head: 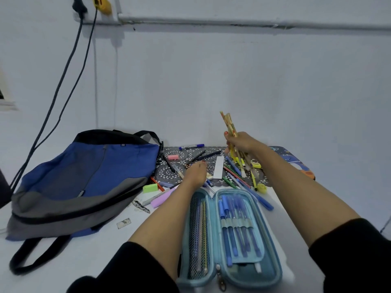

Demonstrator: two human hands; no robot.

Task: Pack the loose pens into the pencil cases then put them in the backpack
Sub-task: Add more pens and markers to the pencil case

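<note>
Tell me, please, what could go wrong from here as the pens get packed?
1. The right hand grips a splayed bundle of pencils upright above the mat; some may slip out and scatter.
2. The elastic loops of the open pencil case already look full of blue pens, so the bundle may not fit there and the zip could jam.

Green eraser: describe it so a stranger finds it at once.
Find the blue and grey backpack on the left. Off its right edge, beside the dark lace mat, lies the green eraser. It is the only bright green block.
</note>
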